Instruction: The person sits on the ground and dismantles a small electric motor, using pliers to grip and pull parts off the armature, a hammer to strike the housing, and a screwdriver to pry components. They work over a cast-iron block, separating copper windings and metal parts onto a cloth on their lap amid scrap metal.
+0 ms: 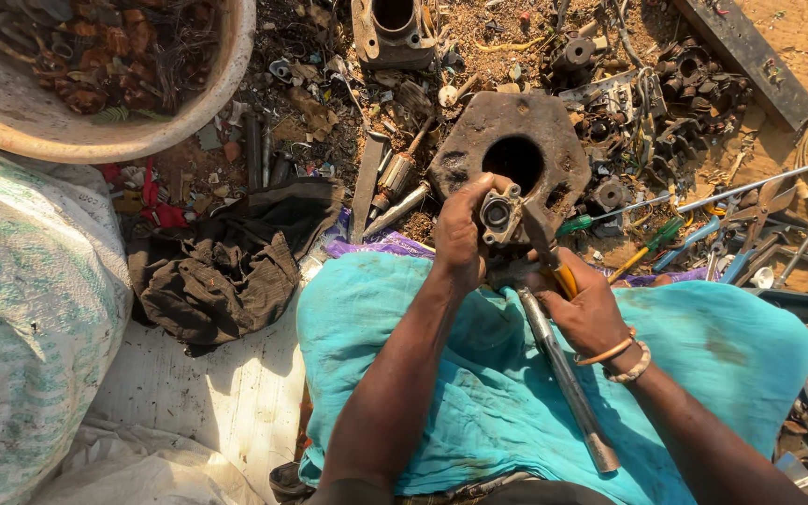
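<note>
Our left hand (460,234) grips a small grey metal housing (500,213) over the turquoise cloth (404,337) on our lap, while our right hand (586,309) closes on yellow-handled pliers (546,245) biting its edge. It looks rigid, heavy and greasy (likely slippery); we judge the flanged sides the surest hold.

Outdoor scrap-metal workshop, dirt ground. Beyond the hands: rusty plate (516,154) w/ hole, scattered motor parts (694,84). Right of grip: pliers & hand tools (741,234). Far left: basin (208,103) of copper coils, sacks (30,309).
</note>
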